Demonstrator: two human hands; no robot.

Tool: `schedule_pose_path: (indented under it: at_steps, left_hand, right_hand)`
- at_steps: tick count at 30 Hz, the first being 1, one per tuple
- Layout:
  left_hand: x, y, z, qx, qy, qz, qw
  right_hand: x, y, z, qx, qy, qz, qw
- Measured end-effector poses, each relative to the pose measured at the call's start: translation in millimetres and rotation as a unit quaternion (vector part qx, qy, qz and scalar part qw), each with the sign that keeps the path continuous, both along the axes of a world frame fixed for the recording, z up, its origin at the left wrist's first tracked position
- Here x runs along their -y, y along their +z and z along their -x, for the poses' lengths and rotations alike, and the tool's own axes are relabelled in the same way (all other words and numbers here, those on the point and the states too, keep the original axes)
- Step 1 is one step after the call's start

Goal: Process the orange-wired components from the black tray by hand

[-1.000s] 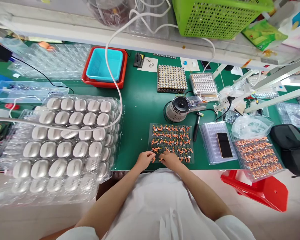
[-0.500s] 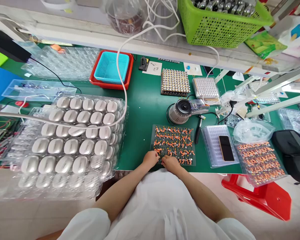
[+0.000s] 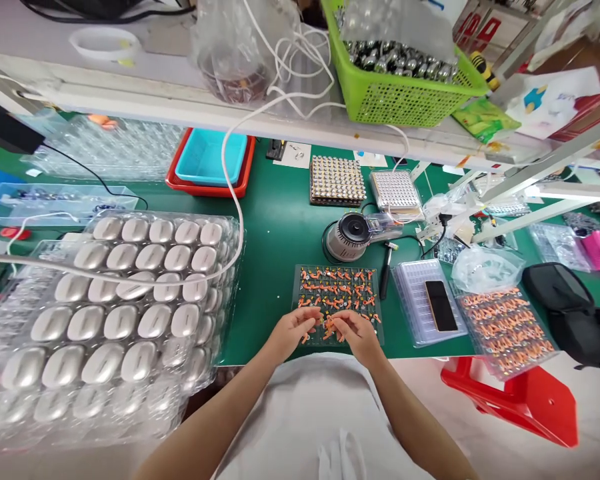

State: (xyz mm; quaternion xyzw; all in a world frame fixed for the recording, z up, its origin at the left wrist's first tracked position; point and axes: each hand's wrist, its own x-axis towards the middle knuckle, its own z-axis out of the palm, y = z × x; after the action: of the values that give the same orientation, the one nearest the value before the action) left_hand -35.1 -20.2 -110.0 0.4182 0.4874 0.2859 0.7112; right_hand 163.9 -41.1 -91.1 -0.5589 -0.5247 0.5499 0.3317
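A clear tray [image 3: 338, 305] holds rows of small orange curled strips with metal and yellow bits on them. Over its near half, my left hand [image 3: 294, 331] has thumb and fingertips pinched together; what lies between them is too small to make out. Facing it a short gap away, my right hand [image 3: 356, 333] is closed in a pinch, and a small orange strip [image 3: 329, 326] shows at its fingertips. The hands partly hide the tray's front rows.
Stacked clear trays of silver oval shells [image 3: 107, 321] fill the left side. Behind the work tray stands a grey round device [image 3: 349, 237]; a hammer [image 3: 385, 270] lies beside it. To the right are a phone [image 3: 441, 305] and another tray of orange strips [image 3: 507, 327]. A shelf [image 3: 290, 110] overhangs the back.
Both hands have risen from the tray's near edge and moved slightly farther over it, with fingertips lifted toward each other. The camera view has tilted upward, showing more of the shelf.
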Motion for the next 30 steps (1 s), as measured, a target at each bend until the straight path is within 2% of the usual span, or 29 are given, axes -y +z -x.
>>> schedule_pose_path:
  at_steps: [2, 5, 10, 15, 20, 25, 30]
  left_hand:
    - [-4, 16.7, -1, 0.061, 0.025, 0.008, 0.998]
    - [-12, 34.6, -7, 0.098, 0.029, 0.007, 0.995]
    - [-20, 46.0, -20, 0.146, 0.015, 0.013, 0.989]
    - [-20, 45.8, -27, 0.149, 0.019, 0.031, 0.988]
    - [-18, 36.6, -27, 0.124, 0.042, 0.09, 0.987]
    - [-13, 27.8, -29, 0.148, 0.05, 0.147, 0.977]
    - [-8, 22.6, -30, 0.203, 0.085, 0.176, 0.959]
  right_hand:
    - [-5, 16.1, -1, -0.045, -0.023, 0.0, 0.999]
    - [-14, 34.5, -1, -0.071, -0.039, -0.012, 0.997]
    - [-24, 45.6, 2, -0.118, -0.059, -0.022, 0.991]
    - [-24, 38.1, 8, -0.124, -0.085, -0.025, 0.988]
    - [-15, 24.2, 12, -0.113, -0.145, -0.029, 0.982]
    - [-8, 13.6, 15, -0.13, -0.154, -0.021, 0.979]
    - [-5, 8.2, 11, -0.127, -0.167, -0.014, 0.978]
